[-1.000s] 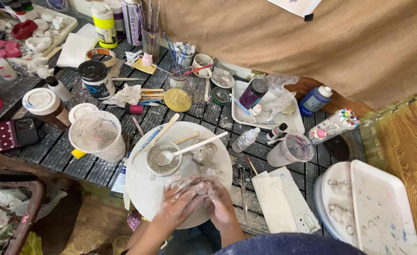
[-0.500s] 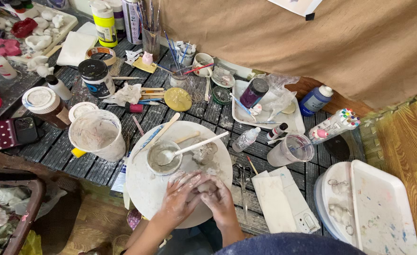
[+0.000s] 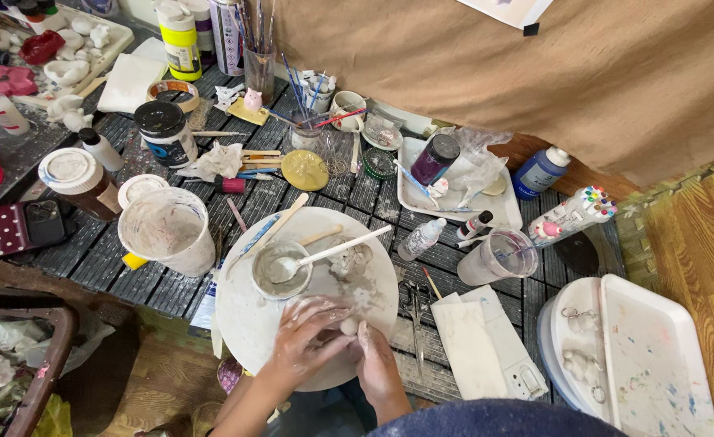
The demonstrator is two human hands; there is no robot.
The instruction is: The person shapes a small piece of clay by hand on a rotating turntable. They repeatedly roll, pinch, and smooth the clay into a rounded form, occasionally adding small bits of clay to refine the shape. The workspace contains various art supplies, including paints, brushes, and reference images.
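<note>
Pinching a small clay lump (image 3: 349,325) between them, left hand (image 3: 312,340) and right hand (image 3: 377,364) work over the round white board (image 3: 243,324), beside the slip bowl (image 3: 280,269).

a craft workshop: paint bottles (image 3: 180,38), brushes (image 3: 258,32), clay-smeared board (image 3: 252,324) and cup (image 3: 168,229) beyond the hands.

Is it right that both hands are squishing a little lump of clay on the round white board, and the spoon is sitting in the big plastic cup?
Not quite. The head view shows the spoon resting in the small bowl of grey slip on the round white board, not in the big plastic cup. The left hand and right hand do pinch the little lump of clay.
</note>
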